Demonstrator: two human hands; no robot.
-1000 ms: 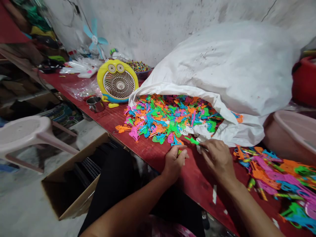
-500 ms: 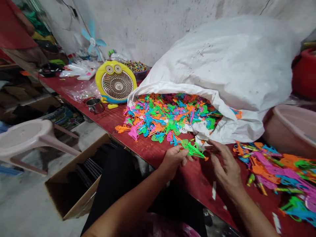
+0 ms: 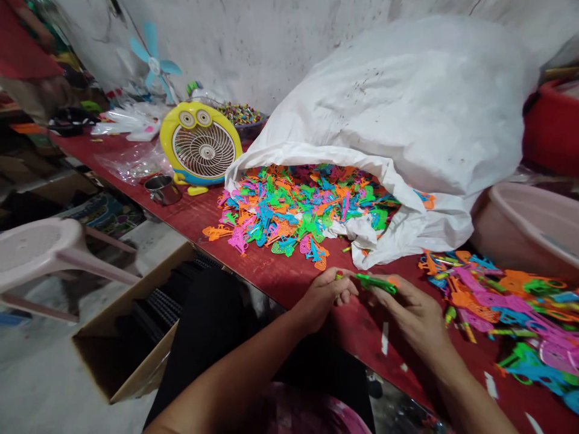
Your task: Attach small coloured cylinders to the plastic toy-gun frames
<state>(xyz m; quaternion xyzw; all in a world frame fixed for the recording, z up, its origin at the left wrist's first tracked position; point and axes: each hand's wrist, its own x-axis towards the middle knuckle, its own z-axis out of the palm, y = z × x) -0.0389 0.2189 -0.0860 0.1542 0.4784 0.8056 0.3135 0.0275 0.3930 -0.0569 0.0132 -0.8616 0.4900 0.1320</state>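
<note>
My right hand point(image 3: 414, 310) is closed on a small green plastic toy piece point(image 3: 376, 282) with an orange bit at its right end. Facing it, my left hand point(image 3: 324, 298) pinches a small yellow-green and red piece point(image 3: 339, 275) whose lower part the fingers hide. Both hands are close together over the table's front edge, just short of the white sack. From the sack's mouth spills a heap of flat plastic toy pieces point(image 3: 289, 211) in orange, pink, blue and green.
The white sack point(image 3: 407, 102) leans on the wall. More toy pieces point(image 3: 511, 301) with yellow-green sticks lie right, beside a pink basin point(image 3: 520, 223). A yellow fan point(image 3: 205, 150) and metal cup point(image 3: 163, 190) stand left. Below are a cardboard box point(image 3: 97, 358) and stool point(image 3: 40, 247).
The green toy piece has passed from my left hand to my right, which was open before. A small yellow-green and red piece now shows in my left hand. The view has shifted slightly.
</note>
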